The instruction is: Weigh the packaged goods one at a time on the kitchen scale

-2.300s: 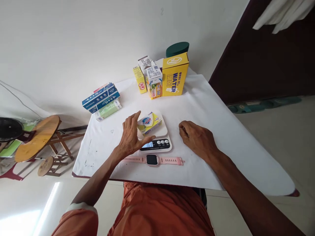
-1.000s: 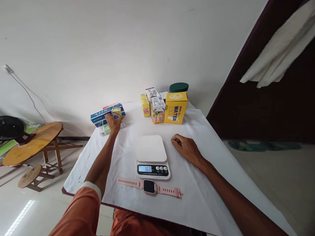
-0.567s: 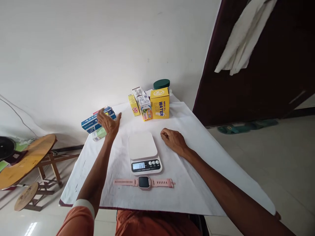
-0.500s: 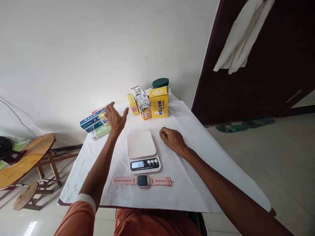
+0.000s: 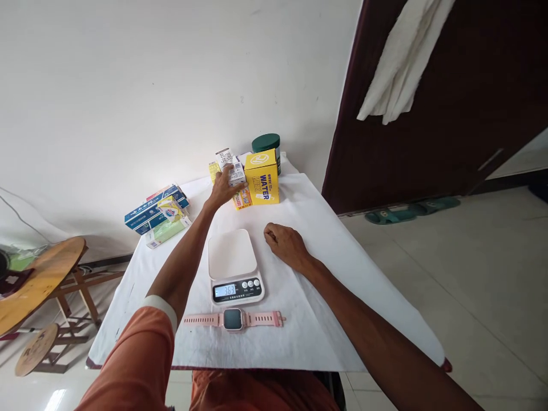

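My left hand (image 5: pixel 223 187) is at the group of cartons at the back of the table. Its fingers and thumb close across a small white and orange box (image 5: pixel 242 197), partly covering it. To its right, the yellow WATER box (image 5: pixel 265 185) stands close by. My right hand (image 5: pixel 286 245) rests on the white cloth as a loose fist, and nothing shows in it. Between my forearms lies a white kitchen scale (image 5: pixel 232 254) with a bare platform; its display reads 363. In front of it, a pink-strapped smartwatch (image 5: pixel 233 319) is stretched out flat.
Behind the WATER box stands a green-lidded jar (image 5: pixel 266 141). A white carton (image 5: pixel 224 156) and a yellow carton (image 5: pixel 213 169) are beside my left hand. Blue (image 5: pixel 148 217), yellow and green boxes are stacked at the left edge. A wooden table (image 5: pixel 47 274) stands left.
My left hand has moved right from beside the left stack, where it was spread, and closed across the small box. My right hand stays in place. The view has shifted slightly.
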A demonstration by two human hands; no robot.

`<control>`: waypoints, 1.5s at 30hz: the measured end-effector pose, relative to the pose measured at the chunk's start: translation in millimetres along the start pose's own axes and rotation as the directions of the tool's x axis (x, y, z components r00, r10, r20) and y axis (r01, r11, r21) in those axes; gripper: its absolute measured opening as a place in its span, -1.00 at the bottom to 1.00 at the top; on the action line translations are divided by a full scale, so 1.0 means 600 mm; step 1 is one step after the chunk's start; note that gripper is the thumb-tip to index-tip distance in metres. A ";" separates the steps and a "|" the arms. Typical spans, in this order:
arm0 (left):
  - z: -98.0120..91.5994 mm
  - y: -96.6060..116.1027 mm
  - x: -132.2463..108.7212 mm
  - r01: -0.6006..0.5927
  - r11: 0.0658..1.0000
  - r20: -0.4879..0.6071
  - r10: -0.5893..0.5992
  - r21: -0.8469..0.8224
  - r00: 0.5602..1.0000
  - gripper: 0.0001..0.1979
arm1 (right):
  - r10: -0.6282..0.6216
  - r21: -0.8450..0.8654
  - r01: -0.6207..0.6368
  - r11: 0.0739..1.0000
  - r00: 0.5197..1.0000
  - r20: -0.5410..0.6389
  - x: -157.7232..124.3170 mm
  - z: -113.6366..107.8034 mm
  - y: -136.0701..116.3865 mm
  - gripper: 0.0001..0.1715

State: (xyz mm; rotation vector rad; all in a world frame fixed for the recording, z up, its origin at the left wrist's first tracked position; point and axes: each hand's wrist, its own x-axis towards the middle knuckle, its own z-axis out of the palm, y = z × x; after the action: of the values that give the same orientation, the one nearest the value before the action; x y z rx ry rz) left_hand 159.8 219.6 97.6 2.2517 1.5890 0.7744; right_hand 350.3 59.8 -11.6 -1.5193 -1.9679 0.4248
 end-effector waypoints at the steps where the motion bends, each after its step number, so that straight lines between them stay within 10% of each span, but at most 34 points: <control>1: -0.002 -0.003 0.004 0.000 1.000 0.000 0.000 0.012 1.000 -0.16 | 0.002 -0.001 -0.002 1.000 1.000 0.002 0.000 0.000 0.000 -0.77; 12: -0.021 0.047 0.034 0.045 0.968 0.126 -0.078 0.248 0.989 0.15 | -0.008 0.014 0.008 1.000 1.000 0.002 0.001 0.001 0.001 -0.76; 17: -0.045 0.036 0.023 0.066 0.983 0.124 -0.088 0.170 0.988 -0.11 | -0.008 -0.001 0.008 1.000 1.000 -0.006 0.002 0.004 0.005 -0.76; 24: -0.091 -0.015 -0.130 0.020 1.000 -0.033 -0.020 -0.022 0.999 -0.27 | 0.010 -0.013 -0.010 1.000 1.000 0.019 0.002 -0.006 -0.005 -0.75; 33: -0.062 0.008 -0.389 -0.048 0.999 0.213 0.050 -0.017 0.976 -0.30 | -0.006 -0.025 0.005 1.000 1.000 -0.014 0.000 0.003 0.001 -0.77; 45: -0.067 0.040 -0.362 -0.076 0.961 0.215 0.017 0.266 0.976 -0.23 | -0.031 -0.010 0.031 0.999 0.998 -0.049 0.001 0.016 0.017 -0.80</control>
State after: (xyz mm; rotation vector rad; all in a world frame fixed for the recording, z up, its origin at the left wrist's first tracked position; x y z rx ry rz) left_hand 100.9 5.8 85.6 2.4727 1.6283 0.3245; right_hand 351.9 64.5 -25.1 -1.4886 -1.9555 0.3628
